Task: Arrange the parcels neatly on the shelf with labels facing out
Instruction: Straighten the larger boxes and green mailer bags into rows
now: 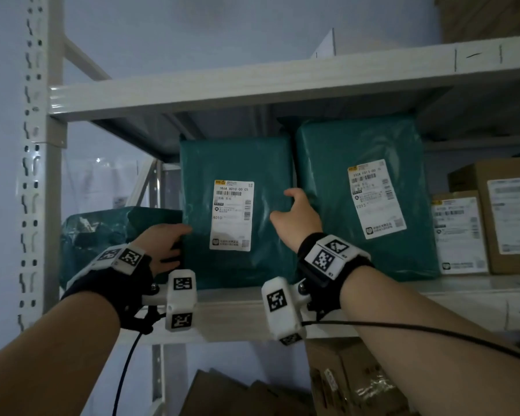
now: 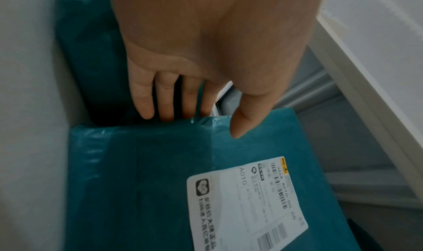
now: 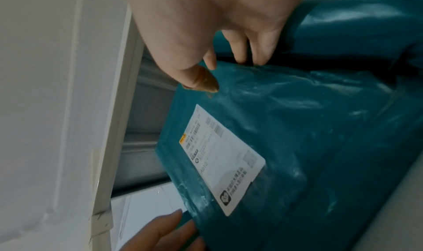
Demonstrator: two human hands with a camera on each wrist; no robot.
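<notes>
A teal parcel [image 1: 237, 163] [image 2: 160, 173] [image 3: 309, 137] stands upright on the shelf board [image 1: 237, 310], its white A010 label [image 1: 231, 214] facing out. My left hand [image 1: 170, 244] [image 2: 194, 121] grips its left edge, fingers behind and thumb on the front. My right hand [image 1: 294, 214] [image 3: 225, 72] grips its right edge the same way, in the gap beside a second upright teal parcel [image 1: 367, 139], whose label [image 1: 376, 199] also faces out. A third teal parcel [image 1: 102, 232] lies low at the left, behind my left hand, with no label showing.
Cardboard boxes [image 1: 460, 232] [image 1: 508, 211] with labels stand at the right end of the shelf. The upper shelf [image 1: 252, 82] sits just above the parcels. A perforated upright post [image 1: 39, 175] bounds the left side. More boxes [image 1: 357, 382] sit on the level below.
</notes>
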